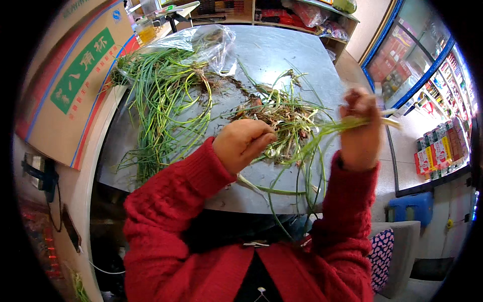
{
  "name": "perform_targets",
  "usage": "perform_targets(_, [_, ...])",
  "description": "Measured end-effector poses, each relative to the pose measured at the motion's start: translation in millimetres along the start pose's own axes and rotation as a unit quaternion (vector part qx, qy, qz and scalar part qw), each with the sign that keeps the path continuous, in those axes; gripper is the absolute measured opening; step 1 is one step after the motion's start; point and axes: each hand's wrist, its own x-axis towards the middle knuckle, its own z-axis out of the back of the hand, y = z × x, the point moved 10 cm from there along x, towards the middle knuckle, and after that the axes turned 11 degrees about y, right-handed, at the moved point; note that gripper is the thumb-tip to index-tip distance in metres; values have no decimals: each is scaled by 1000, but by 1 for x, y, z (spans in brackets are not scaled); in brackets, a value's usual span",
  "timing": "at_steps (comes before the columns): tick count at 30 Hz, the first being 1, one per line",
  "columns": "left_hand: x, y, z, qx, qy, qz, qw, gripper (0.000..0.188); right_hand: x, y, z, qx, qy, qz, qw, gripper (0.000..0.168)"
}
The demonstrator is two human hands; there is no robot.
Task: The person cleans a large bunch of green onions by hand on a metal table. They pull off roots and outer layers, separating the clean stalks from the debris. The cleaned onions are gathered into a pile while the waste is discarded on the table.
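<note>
My right hand, blurred, grips a small bunch of scallions above the right side of the metal tabletop. Their pale ends stick out to the right of the hand, while green leaves trail left and down over the table's near edge. My left hand is closed, thumb against fingers, with nothing visible in it. It hovers by the near left side of a messy heap of scallion trimmings, roots and dry skins. To the left lies a large spread of long green scallions, roots towards the middle.
A clear plastic bag lies at the table's far side. Along the left stands a printed cardboard box. Shelves with packages are at the back. On the right are a glass door, a blue plastic stool and a patterned cushion.
</note>
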Motion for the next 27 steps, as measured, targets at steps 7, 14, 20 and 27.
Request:
perform_targets(7, [-4, 21, 21, -77, -68, 64, 993, 12, -24, 108, 86, -84, -55, 32, 994, 24])
perform_targets(14, [-29, 39, 95, 70, -295, 34, 952, 25, 1, 43, 92, -724, 0, -137, 676, 16])
perform_targets(20, [-27, 77, 90, -35, -282, 81, 955, 28, 0, -70, 140, -773, 72, -339, 531, 18])
perform_targets(27, [-25, 59, 91, 48, -263, 76, 961, 24, 21, -24, 95, -715, -2, -143, 684, 14])
